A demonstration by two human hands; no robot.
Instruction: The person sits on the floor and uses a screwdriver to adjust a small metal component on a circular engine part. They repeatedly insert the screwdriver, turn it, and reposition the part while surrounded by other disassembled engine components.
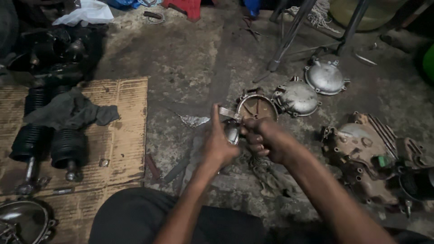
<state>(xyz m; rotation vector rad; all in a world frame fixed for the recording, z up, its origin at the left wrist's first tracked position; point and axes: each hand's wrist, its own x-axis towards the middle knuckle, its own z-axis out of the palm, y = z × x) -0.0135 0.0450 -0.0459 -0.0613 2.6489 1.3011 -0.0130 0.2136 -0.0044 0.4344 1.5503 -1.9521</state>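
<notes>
Shiny metal part (231, 132) – (rough) concrete floor (190, 68).

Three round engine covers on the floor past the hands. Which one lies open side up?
The nearest cover, just beyond the right hand: its hollow, rust-brown inside faces up. The middle cover and the far cover both show domed grey outsides.

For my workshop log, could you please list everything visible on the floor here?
Small metal part: one, shiny grey, held between both hands.
Metal strip: one, silver, at the fingertips.
Round engine covers: three, grey, floor right of centre.
Engine casing: one, rusty brown, far right.
Cardboard sheet: one, brown, left.
Ribbed black fork parts: two, on the cardboard.
Dark rag: one, grey, on the cardboard.
Left hand: one, cupping the part.
Right hand: one, gripping the part.
</notes>
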